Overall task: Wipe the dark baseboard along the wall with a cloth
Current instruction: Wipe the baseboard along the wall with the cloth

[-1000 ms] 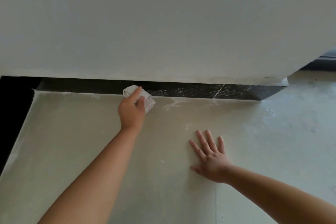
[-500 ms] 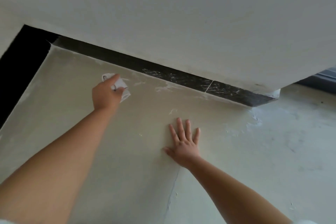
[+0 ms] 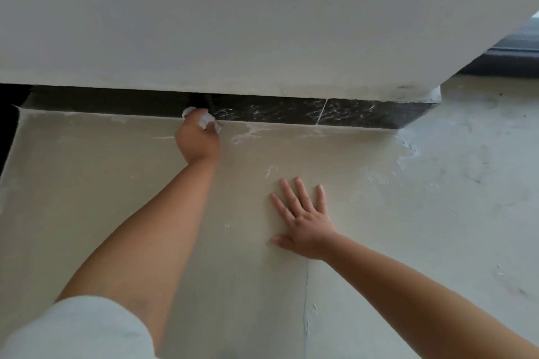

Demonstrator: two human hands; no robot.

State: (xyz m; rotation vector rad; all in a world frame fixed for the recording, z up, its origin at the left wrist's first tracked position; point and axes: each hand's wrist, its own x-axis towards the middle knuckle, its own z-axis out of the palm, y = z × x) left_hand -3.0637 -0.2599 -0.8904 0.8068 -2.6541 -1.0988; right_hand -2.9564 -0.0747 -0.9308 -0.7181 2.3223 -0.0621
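The left hand (image 3: 197, 140) holds the cloth (image 3: 204, 118) against the baseboard (image 3: 271, 111), mid-wipe; next, rub along. The right hand (image 3: 303, 221) lies flat, near it.

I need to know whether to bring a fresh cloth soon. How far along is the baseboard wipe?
About halfway, at a guess. Left of the cloth the baseboard looks plain dark, likely wiped. The left hand grips the cloth against the strip mid-run; the right hand rests flat on the floor. To the right, whitish streaks still show up to the corner.
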